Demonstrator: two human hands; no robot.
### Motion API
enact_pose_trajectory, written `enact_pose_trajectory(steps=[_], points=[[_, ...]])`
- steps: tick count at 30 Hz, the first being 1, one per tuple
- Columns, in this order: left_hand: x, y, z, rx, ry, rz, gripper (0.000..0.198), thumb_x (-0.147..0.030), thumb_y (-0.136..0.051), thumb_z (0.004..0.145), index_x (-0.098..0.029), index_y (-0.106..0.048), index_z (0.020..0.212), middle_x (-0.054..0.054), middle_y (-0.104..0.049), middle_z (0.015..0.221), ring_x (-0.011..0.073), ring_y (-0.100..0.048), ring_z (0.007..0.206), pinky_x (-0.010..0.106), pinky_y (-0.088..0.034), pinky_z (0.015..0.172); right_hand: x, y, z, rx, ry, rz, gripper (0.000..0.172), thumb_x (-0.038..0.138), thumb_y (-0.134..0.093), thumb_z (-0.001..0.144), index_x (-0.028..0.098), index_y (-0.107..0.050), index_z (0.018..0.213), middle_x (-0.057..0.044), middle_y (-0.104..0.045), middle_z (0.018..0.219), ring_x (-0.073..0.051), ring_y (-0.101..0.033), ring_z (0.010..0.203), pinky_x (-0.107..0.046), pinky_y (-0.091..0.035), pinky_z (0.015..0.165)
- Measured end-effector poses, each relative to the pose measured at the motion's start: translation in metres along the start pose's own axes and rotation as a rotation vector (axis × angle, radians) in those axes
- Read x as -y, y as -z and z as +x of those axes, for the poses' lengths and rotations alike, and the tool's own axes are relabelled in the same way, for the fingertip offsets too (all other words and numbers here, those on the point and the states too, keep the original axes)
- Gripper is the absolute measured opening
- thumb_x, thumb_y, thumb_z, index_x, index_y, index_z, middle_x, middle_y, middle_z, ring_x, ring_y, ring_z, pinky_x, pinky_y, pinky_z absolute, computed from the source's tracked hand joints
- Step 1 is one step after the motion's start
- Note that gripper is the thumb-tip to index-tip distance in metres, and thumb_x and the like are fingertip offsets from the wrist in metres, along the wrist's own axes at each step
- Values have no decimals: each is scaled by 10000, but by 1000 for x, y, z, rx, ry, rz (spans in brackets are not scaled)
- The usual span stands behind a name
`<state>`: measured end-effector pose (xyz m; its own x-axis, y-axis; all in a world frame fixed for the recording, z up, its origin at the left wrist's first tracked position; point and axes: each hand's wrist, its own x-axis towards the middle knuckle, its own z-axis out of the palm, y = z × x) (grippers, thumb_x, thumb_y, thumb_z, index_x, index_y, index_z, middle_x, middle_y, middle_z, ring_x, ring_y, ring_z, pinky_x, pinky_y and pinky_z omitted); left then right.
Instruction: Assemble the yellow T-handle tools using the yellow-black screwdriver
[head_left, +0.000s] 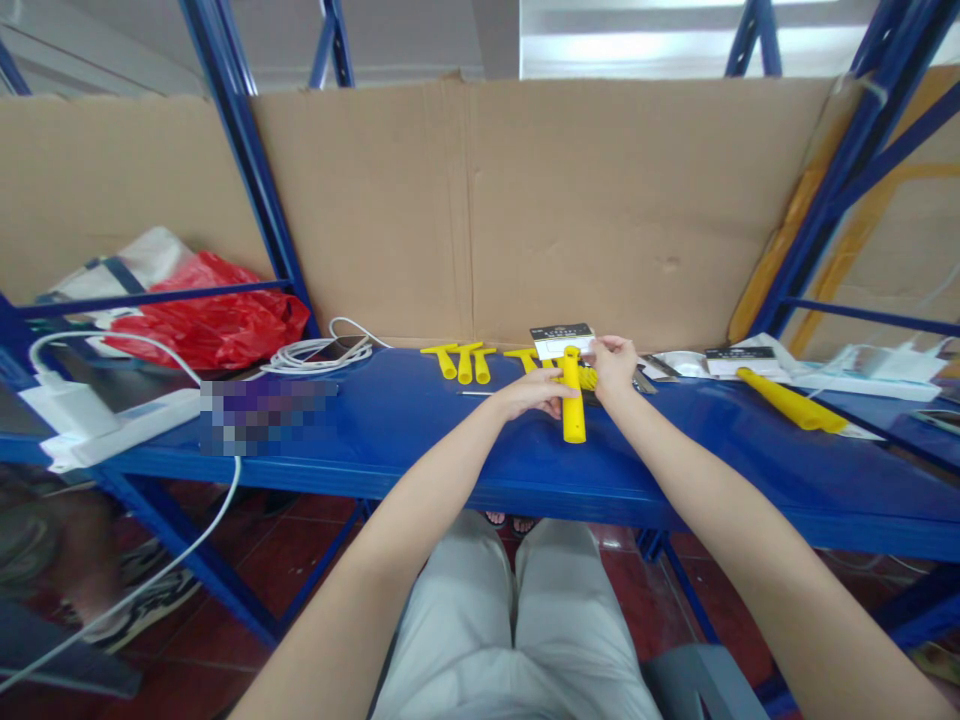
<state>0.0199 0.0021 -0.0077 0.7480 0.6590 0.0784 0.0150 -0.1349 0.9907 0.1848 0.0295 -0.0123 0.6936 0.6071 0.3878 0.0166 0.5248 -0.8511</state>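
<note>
Head camera view: we have a yellow plastic handle (574, 405) raised over the front half of a blue tabletop (420, 440), its wider round end pointing toward us. Our left hand (534, 393) grips it from the side, fingers closed around its upper part. Our right hand (615, 365) has its fingers bent together at the right edge of a black-and-white printed card (559, 340), close to the handle's far end; we cannot tell whether they pinch the card or merely touch it.

Just beyond and to the left, three yellow T-shaped handles (465, 365) lie side by side, with more yellow pieces partly hidden behind our hands. Farther right rests a longer yellow handle (784, 400), near a white power strip (862, 380). Well to the left we see a coiled white cable (319, 356), a crumpled red plastic bag (214, 318) and a white extension socket (142, 428). Behind everything stands a cardboard panel (600, 200) between blue metal posts (251, 150).
</note>
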Motion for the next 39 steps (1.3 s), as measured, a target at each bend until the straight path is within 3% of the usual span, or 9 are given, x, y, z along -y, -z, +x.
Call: enact_pose_trajectory(steps=[5,7,11,14,20,27,34,39], points=[[2,-1,3,-224,-101,28,450,-163,-823,627,-189,-650,1041,51,-716,885,144,-664,702,241,-516,629,-4,1,2,8,-25,0,229,183,-627,699,232,-418,782,2,-576,806,-136,-634,725,-275,-580,647],[0,-2,3,-305,-110,25,403,-128,-798,660,-178,-636,1026,49,-710,872,145,-667,735,248,-523,674,-4,1,3,13,-33,5,242,176,-626,693,234,-404,768,1,-576,815,-137,-640,738,-276,-586,650],[-4,-6,1,-368,-87,-7,321,-53,-724,726,-150,-597,1005,26,-677,782,126,-650,715,288,-534,758,0,-1,0,1,-122,57,253,128,-620,681,231,-400,753,12,-576,821,-125,-646,744,-276,-595,675],[-6,-7,0,-417,-147,-50,367,13,-723,685,-147,-584,984,36,-669,920,95,-624,700,299,-535,792,6,-2,-6,30,-205,119,262,84,-605,678,230,-406,764,32,-567,760,-118,-650,735,-268,-599,677],[-1,-5,2,-414,-218,-112,541,26,-771,601,-155,-586,1076,82,-604,1159,101,-621,772,344,-519,875,15,-2,-14,118,-278,159,287,33,-595,693,228,-406,785,49,-574,687,-108,-653,658,-240,-590,636],[0,-4,3,-424,-217,-68,723,30,-739,641,-162,-490,1292,147,-520,1307,100,-623,775,348,-535,864,23,-3,-19,98,-335,18,235,78,-603,748,224,-437,828,48,-573,620,-89,-549,430,-198,-505,416],[-4,-6,-1,-447,-201,-11,840,22,-756,638,-194,-449,1390,166,-481,1378,114,-650,810,361,-553,857,13,-9,-21,170,-258,91,342,37,-649,667,221,-390,796,67,-557,655,-83,-612,555,-200,-555,571],[-7,-8,-3,-491,-196,-9,916,26,-753,641,-225,-394,1445,165,-463,1413,140,-672,863,339,-556,855,3,-7,-21,261,-73,-178,316,109,-705,581,207,-458,753,61,-540,679,-122,-603,667,-273,-548,681]])
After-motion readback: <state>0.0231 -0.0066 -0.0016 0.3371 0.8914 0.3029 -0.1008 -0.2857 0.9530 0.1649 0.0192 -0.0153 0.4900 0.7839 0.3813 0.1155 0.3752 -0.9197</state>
